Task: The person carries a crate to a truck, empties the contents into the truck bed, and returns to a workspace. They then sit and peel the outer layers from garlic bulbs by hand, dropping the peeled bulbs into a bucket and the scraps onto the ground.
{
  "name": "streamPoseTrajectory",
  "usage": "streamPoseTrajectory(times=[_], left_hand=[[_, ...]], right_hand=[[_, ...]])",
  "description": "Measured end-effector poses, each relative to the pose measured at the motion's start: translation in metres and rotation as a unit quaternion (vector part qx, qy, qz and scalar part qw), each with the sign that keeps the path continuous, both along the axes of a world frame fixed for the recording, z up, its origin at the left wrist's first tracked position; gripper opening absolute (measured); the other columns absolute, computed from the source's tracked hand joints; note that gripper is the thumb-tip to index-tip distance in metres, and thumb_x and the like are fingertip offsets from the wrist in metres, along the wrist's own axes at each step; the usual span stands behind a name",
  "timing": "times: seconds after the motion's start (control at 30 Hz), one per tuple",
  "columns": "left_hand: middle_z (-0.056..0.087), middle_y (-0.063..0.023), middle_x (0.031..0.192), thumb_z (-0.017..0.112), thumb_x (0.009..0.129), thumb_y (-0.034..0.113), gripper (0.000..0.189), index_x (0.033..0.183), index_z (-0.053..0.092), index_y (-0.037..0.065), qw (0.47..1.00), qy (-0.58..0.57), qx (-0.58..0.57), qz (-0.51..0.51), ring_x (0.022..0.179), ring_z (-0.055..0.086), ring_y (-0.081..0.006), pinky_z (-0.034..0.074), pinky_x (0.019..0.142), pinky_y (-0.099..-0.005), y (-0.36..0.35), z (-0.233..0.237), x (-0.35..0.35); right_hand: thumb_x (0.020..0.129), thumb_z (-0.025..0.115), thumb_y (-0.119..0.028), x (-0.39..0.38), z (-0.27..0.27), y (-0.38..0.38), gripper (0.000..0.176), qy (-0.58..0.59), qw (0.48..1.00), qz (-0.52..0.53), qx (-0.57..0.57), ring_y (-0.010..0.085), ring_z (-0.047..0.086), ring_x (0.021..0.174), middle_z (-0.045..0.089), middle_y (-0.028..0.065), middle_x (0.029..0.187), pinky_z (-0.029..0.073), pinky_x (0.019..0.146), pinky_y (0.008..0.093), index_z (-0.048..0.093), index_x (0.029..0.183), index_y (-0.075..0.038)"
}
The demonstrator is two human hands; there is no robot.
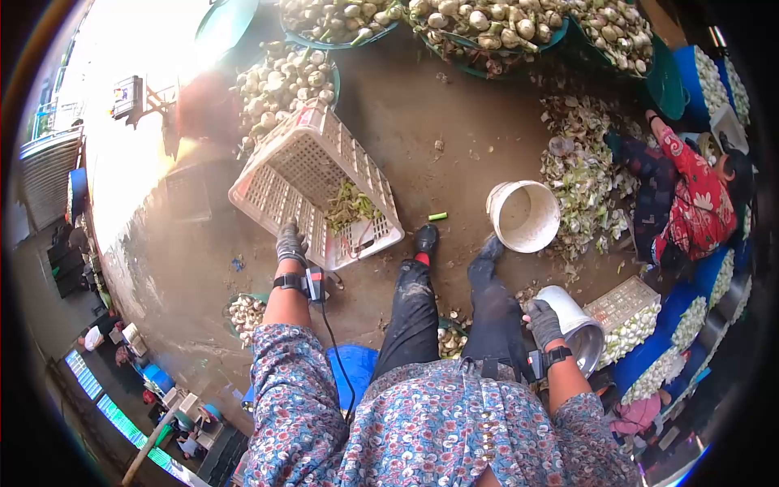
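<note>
Head view: shows left hand (290, 243) at near rim of tipped plastic crate (361, 174) on floor (454, 105); right hand (544, 323) beside white bucket (560, 303). Cannot tell either grip's closure. Probably light, stiff, bulky; best held by thick rim, not thin lattice.

Teal-rimmed baskets (329, 46) are holding heaped round white bulbs (487, 24); a mound of pale peelings (580, 170) is lying beside a person (698, 195) in a red patterned top, and blue containers (690, 71) are holding white produce (712, 83).
</note>
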State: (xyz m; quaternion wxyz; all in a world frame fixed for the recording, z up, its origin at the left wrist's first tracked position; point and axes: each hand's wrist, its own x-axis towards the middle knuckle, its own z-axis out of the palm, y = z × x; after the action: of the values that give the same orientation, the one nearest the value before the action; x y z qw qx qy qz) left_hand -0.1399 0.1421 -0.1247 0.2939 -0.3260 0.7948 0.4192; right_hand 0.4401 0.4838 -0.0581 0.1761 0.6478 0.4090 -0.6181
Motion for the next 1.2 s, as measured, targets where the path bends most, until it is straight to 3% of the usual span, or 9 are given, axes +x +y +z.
streamPoseTrajectory(times=[0.1, 0.17, 0.3, 0.37, 0.43, 0.77, 1.03, 1.13, 1.2], left_hand=[[0.032, -0.0155, 0.157, 0.060, 0.087, 0.062, 0.094, 0.153, 0.025, 0.005, 0.965, -0.019, 0.188, 0.179, 0.141, 0.036, -0.0326, 0.031, 0.111, -0.0510, 0.033, 0.006, -0.042], [0.038, -0.0109, 0.154, 0.062, 0.082, 0.070, 0.100, 0.154, 0.023, 0.012, 0.955, 0.001, 0.240, 0.175, 0.132, 0.047, -0.0296, 0.040, 0.103, -0.0524, 0.047, -0.013, -0.079], [0.021, -0.0103, 0.162, 0.051, 0.075, 0.085, 0.116, 0.156, 0.017, 0.010, 0.921, -0.011, 0.306, 0.242, 0.152, 0.013, -0.0270, 0.012, 0.120, -0.0515, 0.107, -0.015, -0.140], [0.037, -0.0121, 0.153, 0.065, 0.076, 0.073, 0.102, 0.149, 0.031, 0.010, 0.874, -0.014, 0.345, 0.342, 0.146, 0.029, -0.0260, 0.018, 0.119, -0.0525, 0.123, -0.045, -0.169], [0.049, -0.0153, 0.140, 0.066, 0.086, 0.055, 0.075, 0.139, 0.043, 0.006, 0.874, -0.001, 0.365, 0.320, 0.125, 0.052, -0.0303, 0.048, 0.100, -0.0517, 0.125, -0.074, -0.189], [0.057, -0.0147, 0.119, 0.057, 0.091, 0.034, 0.042, 0.120, 0.052, 0.004, 0.906, 0.003, 0.334, 0.260, 0.106, 0.057, -0.0303, 0.051, 0.089, -0.0475, 0.129, -0.104, -0.194], [0.063, -0.0143, 0.102, 0.049, 0.094, 0.017, 0.020, 0.104, 0.059, 0.003, 0.879, -0.118, 0.431, 0.164, 0.091, 0.061, -0.0303, 0.054, 0.080, -0.0441, 0.119, -0.105, -0.057], [0.063, -0.0177, 0.112, 0.056, 0.090, 0.019, 0.034, 0.120, 0.057, 0.002, 0.934, -0.093, 0.305, 0.160, 0.102, 0.061, -0.0331, 0.052, 0.090, -0.0480, 0.163, -0.038, 0.046], [0.065, -0.0128, 0.110, 0.055, 0.093, 0.024, 0.032, 0.117, 0.058, 0.003, 0.951, -0.074, 0.292, 0.072, 0.101, 0.062, -0.0285, 0.049, 0.089, -0.0467, 0.162, -0.044, 0.072]], right_hand=[[0.096, 0.062, -0.028, -0.063, 0.022, 0.002, 0.032, 0.032, 0.998, 0.042, 0.024, 0.0113, 0.063, 0.078, 0.066, 0.0043, 0.099, 0.050, 0.066, 0.0260, 0.063, 0.115, -0.003], [0.096, 0.062, -0.029, -0.084, 0.003, 0.010, 0.033, 0.038, 0.995, 0.085, 0.020, 0.0110, 0.062, 0.076, 0.067, 0.0045, 0.095, 0.050, 0.066, 0.0269, 0.064, 0.117, -0.004], [0.098, 0.059, -0.027, -0.103, -0.016, 0.036, 0.031, 0.040, 0.968, 0.236, 0.078, 0.0147, 0.064, 0.073, 0.068, 0.0091, 0.089, 0.052, 0.067, 0.0304, 0.065, 0.116, -0.003], [0.097, 0.059, -0.028, -0.098, -0.014, 0.058, 0.032, -0.015, 0.963, 0.256, 0.089, 0.0178, 0.065, 0.074, 0.069, 0.0099, 0.090, 0.052, 0.069, 0.0325, 0.065, 0.116, -0.003], [0.097, 0.059, -0.030, -0.066, -0.037, 0.069, 0.034, -0.012, 0.950, 0.298, 0.087, 0.0190, 0.066, 0.076, 0.070, 0.0103, 0.091, 0.052, 0.074, 0.0333, 0.065, 0.116, -0.003], [0.096, 0.056, -0.038, -0.004, -0.041, 0.083, 0.037, -0.036, 0.922, 0.364, 0.127, 0.0307, 0.066, 0.096, 0.070, 0.0155, 0.103, 0.050, 0.085, 0.0390, 0.066, 0.114, -0.007], [0.095, 0.057, -0.031, -0.032, -0.028, 0.060, 0.032, -0.071, 0.971, 0.225, 0.041, 0.0227, 0.068, 0.083, 0.071, 0.0125, 0.097, 0.052, 0.079, 0.0360, 0.067, 0.115, -0.008], [0.095, 0.059, -0.032, -0.046, -0.015, 0.048, 0.032, -0.043, 0.983, 0.179, 0.020, 0.0184, 0.065, 0.078, 0.070, 0.0083, 0.091, 0.052, 0.078, 0.0341, 0.067, 0.113, -0.006], [0.094, 0.062, -0.031, -0.052, -0.007, 0.041, 0.032, -0.014, 0.989, 0.144, 0.030, 0.0161, 0.063, 0.075, 0.069, 0.0059, 0.087, 0.052, 0.076, 0.0331, 0.066, 0.110, -0.004]])
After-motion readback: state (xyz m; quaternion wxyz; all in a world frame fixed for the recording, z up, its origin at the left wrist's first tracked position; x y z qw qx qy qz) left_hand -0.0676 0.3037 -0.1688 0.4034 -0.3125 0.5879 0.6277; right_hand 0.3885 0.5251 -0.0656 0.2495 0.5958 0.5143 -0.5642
